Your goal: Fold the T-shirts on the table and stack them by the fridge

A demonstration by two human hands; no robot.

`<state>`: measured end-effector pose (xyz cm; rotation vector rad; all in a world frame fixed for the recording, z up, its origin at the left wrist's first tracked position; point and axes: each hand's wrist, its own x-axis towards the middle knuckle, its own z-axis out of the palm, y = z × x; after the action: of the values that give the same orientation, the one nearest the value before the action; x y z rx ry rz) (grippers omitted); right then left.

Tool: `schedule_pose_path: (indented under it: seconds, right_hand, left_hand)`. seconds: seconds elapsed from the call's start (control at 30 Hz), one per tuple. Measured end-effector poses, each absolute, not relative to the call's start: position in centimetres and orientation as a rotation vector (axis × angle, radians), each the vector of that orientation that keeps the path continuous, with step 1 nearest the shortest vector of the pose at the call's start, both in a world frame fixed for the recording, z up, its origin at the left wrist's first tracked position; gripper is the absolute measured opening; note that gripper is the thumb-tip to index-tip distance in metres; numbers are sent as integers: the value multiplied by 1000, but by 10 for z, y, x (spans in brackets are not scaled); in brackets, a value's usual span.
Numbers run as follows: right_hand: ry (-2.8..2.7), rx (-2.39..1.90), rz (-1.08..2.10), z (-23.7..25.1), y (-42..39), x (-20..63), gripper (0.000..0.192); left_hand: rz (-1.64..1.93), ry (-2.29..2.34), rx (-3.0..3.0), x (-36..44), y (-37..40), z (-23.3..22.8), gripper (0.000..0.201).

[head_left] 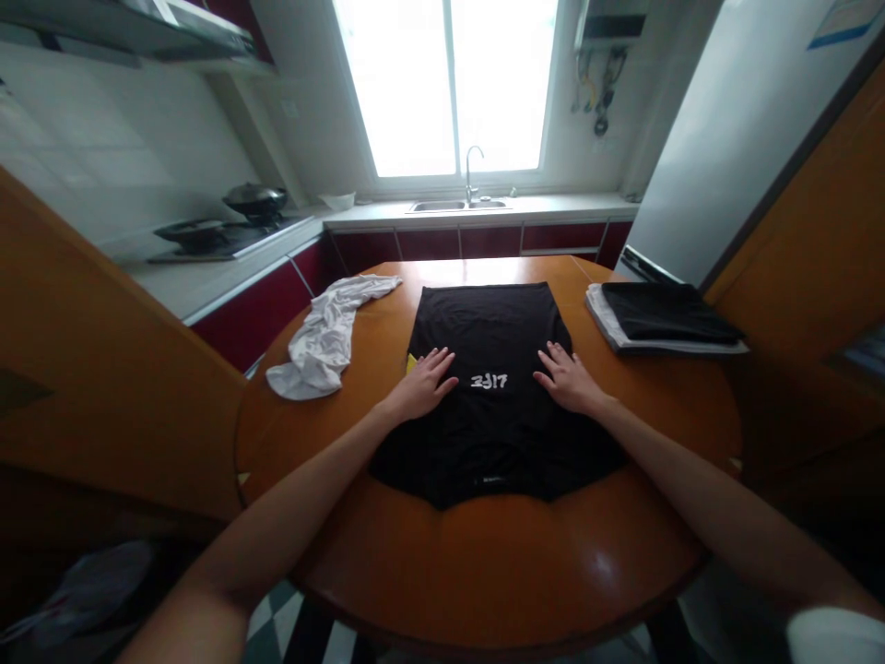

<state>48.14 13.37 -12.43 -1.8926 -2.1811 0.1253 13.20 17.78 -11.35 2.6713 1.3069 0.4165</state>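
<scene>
A black T-shirt (494,424) lies spread flat, its neckline toward me and its hem toward the window. White lettering shows on its middle, and a small yellow patch peeks out at its left edge. My left hand (423,383) rests on the shirt's left side, fingers stretched out. Over on the right side, my right hand (568,380) lies on the cloth with fingers apart. Neither hand grips the fabric.
The shirt is on a round wooden table (484,563). A crumpled white garment (322,341) lies at the left, and a stack of folded clothes (667,314) at the right. Beyond are a sink (439,207), a stove (228,238) with pans, and a refrigerator (712,138).
</scene>
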Motion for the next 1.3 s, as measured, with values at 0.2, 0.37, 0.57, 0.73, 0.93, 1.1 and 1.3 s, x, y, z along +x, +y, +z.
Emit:
schedule_pose_path:
  seconds: [0.2,0.37,0.57,0.73,0.93,1.1,1.3]
  right_hand:
    - [-2162,-1887,11,-121,130,478,68]
    - [-2244,-1765,-36,-117,123,469,65]
    - [-2337,-1817,95,-126,125,465,68]
    - [-2326,-1817,102,-127,126,467,68]
    - [-2335,-1808,96,-127,126,466,69]
    - [-2289,-1708,-51,-121,120,461,68]
    - [-2371,-1607,102,-122,115,454,68]
  left_hand:
    - [287,1283,2741,131,176,-119,68]
    - [225,1242,2750,131,177,-119,65]
    - [222,1250,2750,132,177,-118,64]
    - [236,1255,2746,132,177,-118,62]
    - [261,1253,2739,133,175,-116,65]
    - [407,1177,2786,139,167,-109,66]
    - [244,1137,2757,145,159,-107,66]
